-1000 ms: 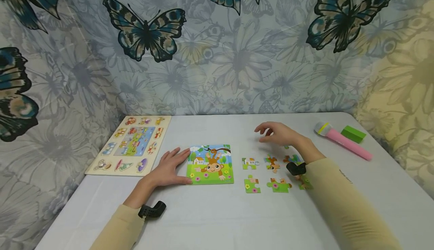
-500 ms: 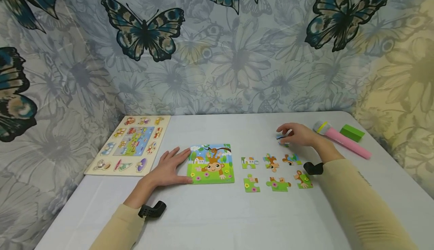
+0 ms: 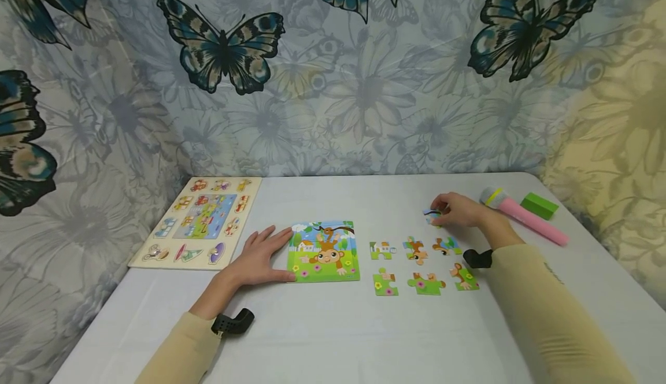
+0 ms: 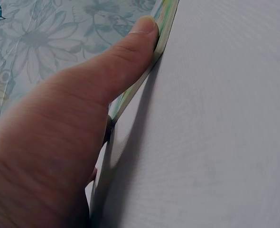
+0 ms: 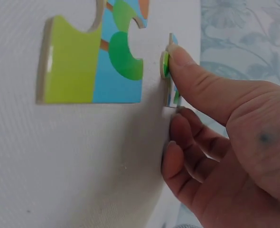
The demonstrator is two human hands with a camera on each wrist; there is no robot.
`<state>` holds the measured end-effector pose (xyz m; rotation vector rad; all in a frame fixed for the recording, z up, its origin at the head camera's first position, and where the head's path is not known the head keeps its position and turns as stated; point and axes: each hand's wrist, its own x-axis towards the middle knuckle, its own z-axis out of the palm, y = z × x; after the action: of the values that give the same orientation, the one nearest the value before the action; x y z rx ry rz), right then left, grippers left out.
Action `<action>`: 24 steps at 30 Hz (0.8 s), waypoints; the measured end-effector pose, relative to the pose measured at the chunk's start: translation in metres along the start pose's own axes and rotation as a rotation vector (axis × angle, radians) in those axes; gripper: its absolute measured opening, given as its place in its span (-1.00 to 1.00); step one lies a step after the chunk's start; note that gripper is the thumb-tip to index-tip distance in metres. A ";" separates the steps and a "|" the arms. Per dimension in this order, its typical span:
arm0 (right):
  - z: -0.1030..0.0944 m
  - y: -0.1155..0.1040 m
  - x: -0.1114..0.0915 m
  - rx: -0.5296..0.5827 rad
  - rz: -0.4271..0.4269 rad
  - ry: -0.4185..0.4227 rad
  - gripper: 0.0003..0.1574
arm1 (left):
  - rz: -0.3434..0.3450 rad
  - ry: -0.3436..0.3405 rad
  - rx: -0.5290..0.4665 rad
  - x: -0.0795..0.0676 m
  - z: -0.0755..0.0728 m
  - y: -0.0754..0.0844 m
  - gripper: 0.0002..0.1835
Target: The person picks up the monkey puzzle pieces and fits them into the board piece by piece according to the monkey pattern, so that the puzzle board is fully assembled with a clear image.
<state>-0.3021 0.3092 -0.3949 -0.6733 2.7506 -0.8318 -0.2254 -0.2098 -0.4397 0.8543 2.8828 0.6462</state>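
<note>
My left hand [image 3: 259, 261] lies with fingers spread along the left side of a square monkey picture board [image 3: 325, 257]. Its thumb [image 4: 130, 57] rests on the board's edge in the left wrist view. At the right, my right hand [image 3: 460, 210] pinches a small blue jigsaw piece [image 3: 430, 217] with thumb and fingers, low over the table. Seen from the right wrist, the thumb lies against that piece's edge and the other fingers are curled; the index fingertip is hidden. Nearer to me lie several loose jigsaw pieces [image 3: 426, 284] in two rows.
A wooden peg puzzle board [image 3: 171, 251] lies at the back left. At the back right are a pink toy microphone [image 3: 533, 222] and a green block [image 3: 539, 205]. White cloth covers the table [image 3: 333, 332]; a butterfly-print curtain [image 3: 364, 100] hangs behind.
My right hand has moved right from above the tabletop to the blue jigsaw piece, and its fingers have closed on it. The left hand stays in place.
</note>
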 end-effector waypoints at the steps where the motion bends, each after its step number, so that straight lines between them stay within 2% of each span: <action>1: 0.001 -0.001 0.001 -0.006 0.012 0.001 -0.43 | -0.001 0.002 0.000 0.000 0.000 0.000 0.13; 5: 0.004 -0.007 0.000 -0.015 0.102 0.018 -0.43 | 0.001 0.011 0.004 -0.001 0.001 -0.003 0.14; 9: 0.007 -0.006 -0.003 -0.014 0.128 0.083 -0.48 | 0.002 0.017 0.006 0.000 0.003 -0.005 0.15; 13: 0.009 -0.001 -0.004 -0.001 0.111 0.130 -0.60 | 0.004 0.014 0.005 0.000 0.003 -0.005 0.14; 17: 0.005 -0.001 -0.005 0.043 0.078 0.116 -0.76 | 0.006 0.019 0.001 0.000 0.002 -0.004 0.14; 24: 0.003 -0.017 0.002 0.158 0.055 0.087 -0.77 | -0.002 0.021 0.000 -0.001 0.002 -0.002 0.13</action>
<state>-0.2970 0.2945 -0.3881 -0.5413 2.7276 -1.0752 -0.2257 -0.2109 -0.4428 0.8494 2.9023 0.6584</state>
